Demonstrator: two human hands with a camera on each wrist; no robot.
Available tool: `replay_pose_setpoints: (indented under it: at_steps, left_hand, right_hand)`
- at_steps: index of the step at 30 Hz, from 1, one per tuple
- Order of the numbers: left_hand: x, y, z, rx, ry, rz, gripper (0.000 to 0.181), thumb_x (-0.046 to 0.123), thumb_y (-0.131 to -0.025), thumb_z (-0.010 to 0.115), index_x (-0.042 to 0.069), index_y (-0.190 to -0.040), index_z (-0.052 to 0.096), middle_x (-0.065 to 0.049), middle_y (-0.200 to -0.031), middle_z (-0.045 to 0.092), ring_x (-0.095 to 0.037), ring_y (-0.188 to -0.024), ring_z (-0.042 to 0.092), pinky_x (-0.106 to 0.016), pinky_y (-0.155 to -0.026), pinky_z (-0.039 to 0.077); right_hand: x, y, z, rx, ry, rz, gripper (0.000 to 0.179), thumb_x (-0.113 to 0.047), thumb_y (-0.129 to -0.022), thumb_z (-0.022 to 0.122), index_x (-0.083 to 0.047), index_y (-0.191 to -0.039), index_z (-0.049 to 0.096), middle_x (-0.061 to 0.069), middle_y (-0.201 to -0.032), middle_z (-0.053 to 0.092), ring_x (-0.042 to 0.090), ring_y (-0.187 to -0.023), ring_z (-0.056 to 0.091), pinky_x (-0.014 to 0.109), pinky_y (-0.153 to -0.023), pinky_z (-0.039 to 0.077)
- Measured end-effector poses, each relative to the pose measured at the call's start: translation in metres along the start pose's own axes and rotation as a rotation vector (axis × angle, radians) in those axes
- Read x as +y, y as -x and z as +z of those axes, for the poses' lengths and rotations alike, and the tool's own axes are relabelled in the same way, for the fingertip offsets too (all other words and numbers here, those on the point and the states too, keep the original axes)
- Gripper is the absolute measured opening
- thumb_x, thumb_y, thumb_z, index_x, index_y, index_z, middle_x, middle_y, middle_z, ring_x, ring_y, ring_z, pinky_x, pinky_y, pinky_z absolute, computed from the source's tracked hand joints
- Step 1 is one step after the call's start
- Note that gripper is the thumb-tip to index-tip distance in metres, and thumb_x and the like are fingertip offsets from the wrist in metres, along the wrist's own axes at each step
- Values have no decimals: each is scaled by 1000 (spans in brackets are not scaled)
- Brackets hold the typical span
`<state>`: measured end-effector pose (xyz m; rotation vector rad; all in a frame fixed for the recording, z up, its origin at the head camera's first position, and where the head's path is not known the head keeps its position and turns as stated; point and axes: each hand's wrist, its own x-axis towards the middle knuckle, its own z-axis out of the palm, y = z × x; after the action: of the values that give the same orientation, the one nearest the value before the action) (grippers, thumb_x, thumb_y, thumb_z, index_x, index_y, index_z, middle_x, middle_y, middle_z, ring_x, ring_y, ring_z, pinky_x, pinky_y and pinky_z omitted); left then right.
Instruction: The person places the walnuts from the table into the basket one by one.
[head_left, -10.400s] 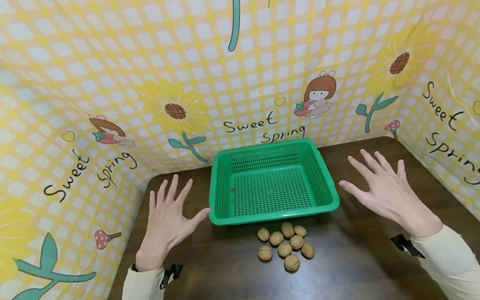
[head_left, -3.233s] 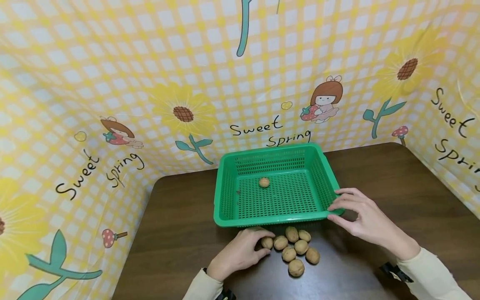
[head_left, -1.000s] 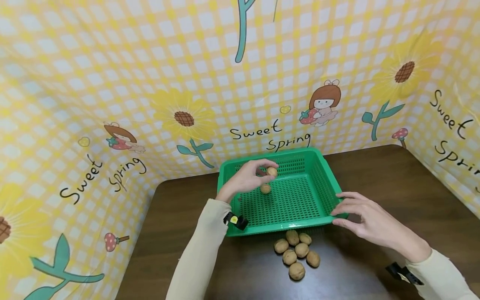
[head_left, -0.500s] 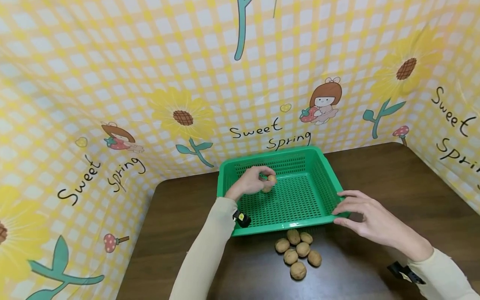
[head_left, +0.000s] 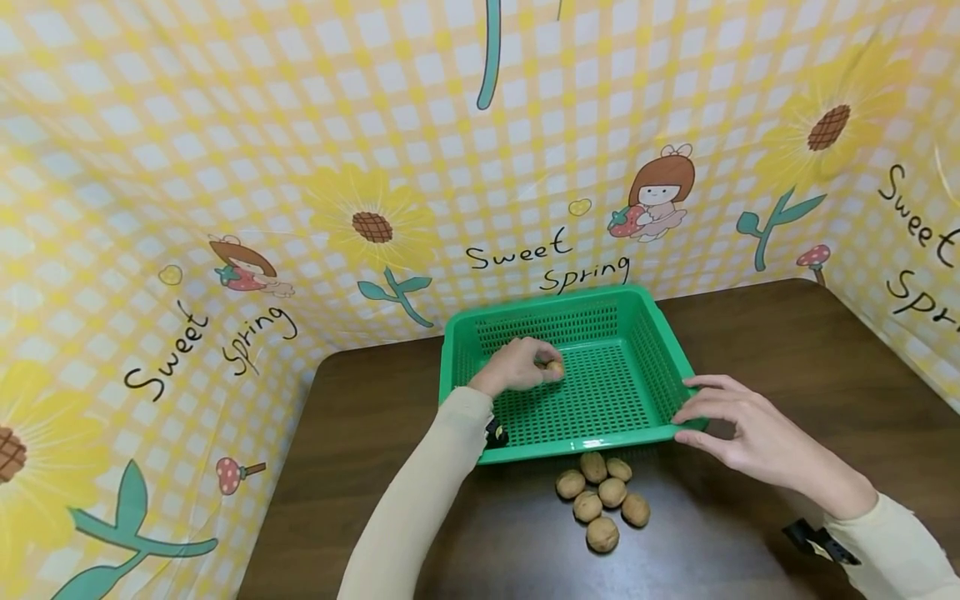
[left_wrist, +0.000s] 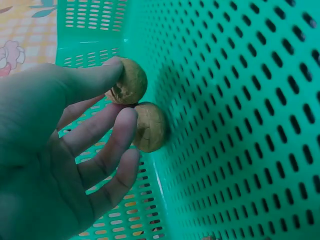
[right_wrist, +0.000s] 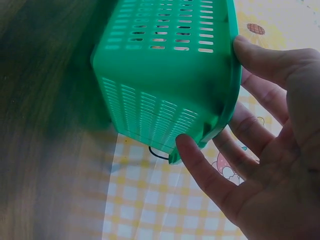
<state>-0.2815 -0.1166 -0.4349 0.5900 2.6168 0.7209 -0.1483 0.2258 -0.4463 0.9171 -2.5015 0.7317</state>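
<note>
Inside the green plastic basket (head_left: 577, 446), my left hand (head_left: 517, 365) pinches a walnut (left_wrist: 131, 82) between thumb and fingers, low over the mesh floor. Right against it in the left wrist view is a second walnut (left_wrist: 150, 127), lying on the basket floor beside the curled fingertips. My right hand (head_left: 757, 433) holds the basket's near right corner. In the right wrist view its thumb (right_wrist: 247, 50) is on the rim, with the fingers spread around the corner. Several more walnuts (head_left: 602, 535) lie in a loose cluster on the table just in front of the basket.
The dark brown wooden table (head_left: 360, 492) has rounded far corners. A yellow checked cloth (head_left: 420, 108) with flowers and lettering hangs behind it and along both sides. The basket stands near the back edge, close to the cloth.
Since the earlier frames, my left hand has taken a walnut from the table cluster, carried it over the rim and lowered it into the basket. My right hand has stayed at the corner lately.
</note>
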Motion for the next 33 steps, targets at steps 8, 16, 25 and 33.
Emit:
replay_pose_setpoints:
  at_steps: [8,16,25,33]
  left_hand:
    - [-2,-5,6,-26,-13,0,28,30,-105,71,20,-131,76,1,-132,75,-20,-120,69,-44,-105,56]
    - [-5,-8,7,-49,-14,-1,43,32,-104,73,14,-143,69,-6,-139,72,-25,-129,66,-44,-107,56]
    - [3,8,-19,30,-100,4,55,35,-102,75,18,-151,61,-5,-149,65,-27,-138,61,-46,-112,53]
    - [69,65,-55,165,-60,181,43,36,-107,67,24,-148,62,6,-121,74,-11,-89,70,-35,-75,58]
  right_hand:
    - [0,4,1,13,-18,-3,36,-18,-76,96,-40,-98,80,-21,-105,76,16,-126,59,15,-99,48]
    - [-1,5,0,2,-31,1,34,-17,-77,96,-38,-99,80,-16,-107,77,18,-126,58,33,-87,61]
    - [-1,-8,5,-52,-88,19,25,-19,-86,90,-36,-101,80,-7,-113,78,28,-128,59,44,-82,63]
    - [1,0,2,-8,-91,24,32,-15,-80,94,-37,-99,80,-7,-110,78,22,-126,57,43,-80,63]
